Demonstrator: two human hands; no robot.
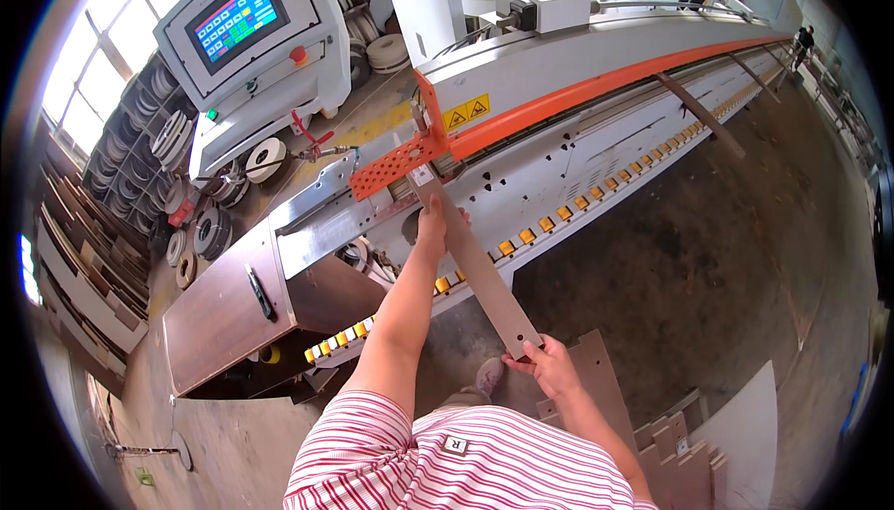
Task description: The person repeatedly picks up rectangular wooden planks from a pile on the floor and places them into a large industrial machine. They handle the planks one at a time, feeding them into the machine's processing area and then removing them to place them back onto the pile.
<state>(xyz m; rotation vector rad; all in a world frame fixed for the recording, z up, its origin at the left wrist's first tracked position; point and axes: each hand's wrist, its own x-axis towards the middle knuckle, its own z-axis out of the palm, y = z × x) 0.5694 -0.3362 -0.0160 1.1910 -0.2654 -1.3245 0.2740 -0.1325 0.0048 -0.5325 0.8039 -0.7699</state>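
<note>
A long, narrow grey-brown board [488, 285] slants from the machine's infeed down toward my body. My left hand [434, 227] grips it near its far end, with the thumb on top and fingers around the edge. My right hand [551, 369] holds the near end, close to a small dark hole, with the thumb on the upper face. The far end, bearing a small white label [422, 176], lies beside an orange perforated plate [391, 171] on the edge-banding machine [549, 170]. That plate and the guard partly hide the machine's inner parts.
Yellow rollers [548, 225] line the machine's outer support rail. A control console [244, 30] stands at the far left, behind a brown cabinet [228, 310] with a black knife [260, 294] on it. Stacked boards [675, 454] lie at lower right. Another board [700, 111] protrudes farther along.
</note>
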